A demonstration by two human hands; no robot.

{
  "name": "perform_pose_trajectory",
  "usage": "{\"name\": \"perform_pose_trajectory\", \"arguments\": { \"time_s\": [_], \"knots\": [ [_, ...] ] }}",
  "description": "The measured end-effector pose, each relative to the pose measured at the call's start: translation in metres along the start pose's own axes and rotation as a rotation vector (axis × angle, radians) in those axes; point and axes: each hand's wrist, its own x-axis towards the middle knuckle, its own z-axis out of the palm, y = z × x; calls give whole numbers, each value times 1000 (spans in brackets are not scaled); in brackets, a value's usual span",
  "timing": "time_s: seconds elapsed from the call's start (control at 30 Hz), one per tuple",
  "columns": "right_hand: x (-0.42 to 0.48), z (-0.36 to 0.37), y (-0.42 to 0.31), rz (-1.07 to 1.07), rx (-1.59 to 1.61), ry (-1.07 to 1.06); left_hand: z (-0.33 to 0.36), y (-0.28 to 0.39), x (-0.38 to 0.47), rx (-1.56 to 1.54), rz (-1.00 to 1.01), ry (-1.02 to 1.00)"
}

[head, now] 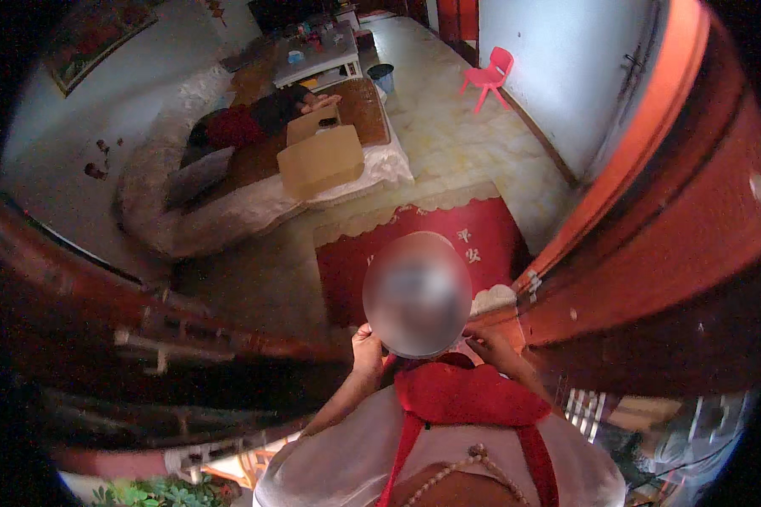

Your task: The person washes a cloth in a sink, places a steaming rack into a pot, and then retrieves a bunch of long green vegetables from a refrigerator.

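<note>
A round, shiny object (pixel 417 295) with a thin rim is in front of my chest. Its surface is blurred, so its kind is unclear. My left hand (pixel 366 350) pinches its lower left edge between thumb and fingers. At the lower right edge, my right hand (pixel 487 347) has its fingertips against the rim, partly in shadow. Below both hands are a red apron (pixel 469 393) with straps, a pale shirt and a bead necklace (pixel 447 472). Beyond the round object, a red doormat (pixel 418 222) with light lettering lies on the floor.
A person (pixel 253 120) lies on a long seat beside an open cardboard box (pixel 320 158). Behind are a low table (pixel 317 54) and a dark bin (pixel 382 77). A red plastic chair (pixel 489 76) stands by the pale door (pixel 558 76). An orange door frame (pixel 634 152) curves along the right.
</note>
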Motion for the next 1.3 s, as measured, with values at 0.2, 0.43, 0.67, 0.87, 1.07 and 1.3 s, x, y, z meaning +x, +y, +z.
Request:
{"name": "perform_pose_trajectory", "arguments": {
  "time_s": [0.2,0.43,0.67,0.87,1.07,1.3],
  "knots": [
    [151,-89,-10,373,439,194,111,74,138,247,20,-83],
    [315,-207,1,242,639,423,244,123,319,473,287,-382],
    [450,-322,73,318,775,415,360,126,494,585,-115,-344],
    [647,-437,122,223,728,406,452,159,674,628,-37,-269],
    [828,-536,71,126,656,204,544,279,740,668,153,-283],
    [1022,-609,96,229,365,-253,559,302,921,634,420,-75]
  ]
}}
